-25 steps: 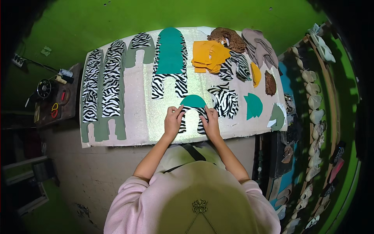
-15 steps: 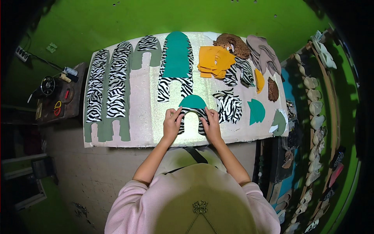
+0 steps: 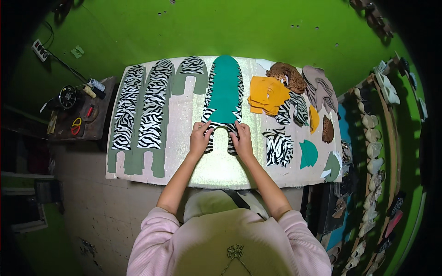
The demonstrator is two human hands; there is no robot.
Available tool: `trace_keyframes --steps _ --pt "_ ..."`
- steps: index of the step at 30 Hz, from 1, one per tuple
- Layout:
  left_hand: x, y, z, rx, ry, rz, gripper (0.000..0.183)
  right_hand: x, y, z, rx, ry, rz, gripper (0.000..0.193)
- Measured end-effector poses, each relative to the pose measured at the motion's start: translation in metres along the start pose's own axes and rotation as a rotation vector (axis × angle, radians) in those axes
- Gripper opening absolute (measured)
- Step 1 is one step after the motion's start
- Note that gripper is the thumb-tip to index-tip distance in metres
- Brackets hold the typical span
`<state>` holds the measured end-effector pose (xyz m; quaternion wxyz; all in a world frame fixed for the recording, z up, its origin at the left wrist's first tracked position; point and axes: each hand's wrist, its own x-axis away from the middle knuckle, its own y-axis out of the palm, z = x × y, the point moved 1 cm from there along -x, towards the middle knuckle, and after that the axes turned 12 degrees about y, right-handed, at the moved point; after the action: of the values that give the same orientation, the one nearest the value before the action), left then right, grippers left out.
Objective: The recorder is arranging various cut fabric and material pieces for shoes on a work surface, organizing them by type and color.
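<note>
My left hand (image 3: 200,139) and my right hand (image 3: 242,140) grip the two sides of a U-shaped zebra-print piece (image 3: 221,126), thumbs toward its inner curve. A teal half-moon piece sits along its far edge, and my fingertips touch its corners. The pair lies over the near end of a column of overlapping teal pieces (image 3: 224,87) with zebra-print edges (image 3: 208,95) showing at both sides. To the right are a small zebra-print pile (image 3: 279,146) and loose teal half-moons (image 3: 308,153).
Two overlapping rows of zebra-print (image 3: 155,106) and grey-green pieces (image 3: 158,163) lie at left on the pale table (image 3: 184,161). Yellow pieces (image 3: 268,95) and brown spotted material (image 3: 287,76) are heaped back right. A side table (image 3: 103,124) holds orange-handled scissors (image 3: 76,126). A rack (image 3: 391,138) stands far right.
Both hands have carried the zebra-print piece and its teal half-moon away from me, onto the near end of the teal column. The whole view has shifted, showing more wall.
</note>
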<state>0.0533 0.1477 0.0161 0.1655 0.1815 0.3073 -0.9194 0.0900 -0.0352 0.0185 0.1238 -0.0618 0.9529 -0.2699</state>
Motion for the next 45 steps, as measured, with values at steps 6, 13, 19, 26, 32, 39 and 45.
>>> trace_keyframes --steps 6,13,19,26,32,39,45 --pt "-0.023 0.003 -0.014 -0.017 -0.025 -0.076 0.035 -0.028 0.004 0.005 0.080 0.047 -0.027 0.051" --pt "-0.040 0.004 -0.020 -0.025 -0.056 -0.117 0.035 -0.041 0.010 0.010 0.059 0.133 -0.056 0.050" --pt "-0.040 0.008 -0.024 -0.026 -0.057 -0.136 0.035 -0.045 0.011 0.013 0.072 0.097 -0.031 0.044" --pt "-0.039 0.013 -0.034 0.000 -0.023 -0.105 0.034 -0.049 0.012 0.020 0.103 0.129 -0.063 0.036" --pt "-0.040 0.011 -0.040 -0.015 -0.067 -0.137 0.035 -0.055 0.009 0.021 0.179 0.124 -0.134 0.036" --pt "-0.038 0.007 -0.024 -0.134 -0.100 -0.188 0.038 -0.053 0.008 0.012 0.382 0.146 -0.205 0.042" --pt "-0.037 0.006 -0.019 -0.255 -0.041 -0.194 0.050 -0.052 0.005 0.002 0.539 0.132 -0.192 0.043"
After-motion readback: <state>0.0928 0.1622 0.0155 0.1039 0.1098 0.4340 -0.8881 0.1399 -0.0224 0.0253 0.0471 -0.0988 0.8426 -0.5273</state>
